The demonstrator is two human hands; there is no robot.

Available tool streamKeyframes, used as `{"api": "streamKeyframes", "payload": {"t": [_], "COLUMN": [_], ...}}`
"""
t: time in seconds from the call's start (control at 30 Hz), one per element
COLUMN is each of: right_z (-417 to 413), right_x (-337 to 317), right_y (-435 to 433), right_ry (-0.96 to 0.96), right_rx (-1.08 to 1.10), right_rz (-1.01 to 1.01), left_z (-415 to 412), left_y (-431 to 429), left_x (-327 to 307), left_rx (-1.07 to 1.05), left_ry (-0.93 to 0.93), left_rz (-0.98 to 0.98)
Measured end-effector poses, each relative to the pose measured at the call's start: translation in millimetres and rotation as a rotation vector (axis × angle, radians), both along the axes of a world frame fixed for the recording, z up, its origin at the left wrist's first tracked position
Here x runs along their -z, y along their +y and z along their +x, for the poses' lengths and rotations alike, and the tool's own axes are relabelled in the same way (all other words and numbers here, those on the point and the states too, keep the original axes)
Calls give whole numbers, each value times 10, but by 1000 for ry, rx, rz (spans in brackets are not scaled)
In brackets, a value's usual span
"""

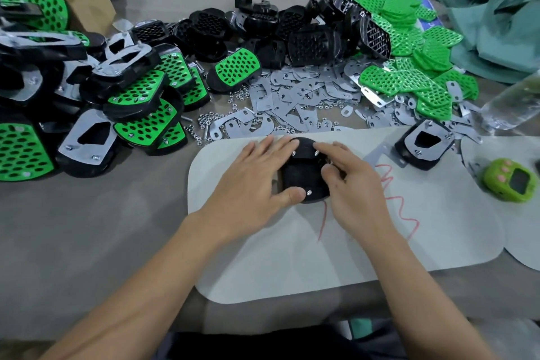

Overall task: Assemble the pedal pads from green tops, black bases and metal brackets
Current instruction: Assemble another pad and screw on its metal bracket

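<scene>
Grey table [87, 228], white mat [292, 266] centre, pads [131, 90] left, bases [292, 35] top centre, brackets [292, 96] mid-frame, green tops [409, 47] upper right.

No text is legible; the red scribble [393, 199] on the white mat [292, 266] spells nothing readable.

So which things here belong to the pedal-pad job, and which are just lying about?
Job: black base with screws, spare black bases, green tops, metal brackets, nuts, finished pads.
Lying about: green gadget, plastic bottle, teal bags.
</scene>
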State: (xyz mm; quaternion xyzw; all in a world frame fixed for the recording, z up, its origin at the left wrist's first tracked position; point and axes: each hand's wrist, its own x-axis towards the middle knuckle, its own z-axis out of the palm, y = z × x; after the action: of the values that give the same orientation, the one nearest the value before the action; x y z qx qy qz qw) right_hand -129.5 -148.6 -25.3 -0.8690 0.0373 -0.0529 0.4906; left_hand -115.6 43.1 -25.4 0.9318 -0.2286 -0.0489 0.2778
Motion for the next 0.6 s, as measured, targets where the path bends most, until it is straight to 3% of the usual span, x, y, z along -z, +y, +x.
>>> {"api": "streamKeyframes", "payload": {"t": [0.2, 0.33, 0.6], "right_z": [174, 620, 1329], "right_x": [-132, -317, -365], "right_y": [-138, -144, 169], "right_ry": [81, 23, 45], "right_rx": [-36, 21, -196], "right_rz": [-37, -243, -668], "left_z": [-20, -27, -43], "left_y": [-32, -32, -83], "left_x": [8, 21, 40], "left_rx": [-85, -101, -115], "left_ry": [-28, -42, -50], "left_rz": [-24, -42, -26]}}
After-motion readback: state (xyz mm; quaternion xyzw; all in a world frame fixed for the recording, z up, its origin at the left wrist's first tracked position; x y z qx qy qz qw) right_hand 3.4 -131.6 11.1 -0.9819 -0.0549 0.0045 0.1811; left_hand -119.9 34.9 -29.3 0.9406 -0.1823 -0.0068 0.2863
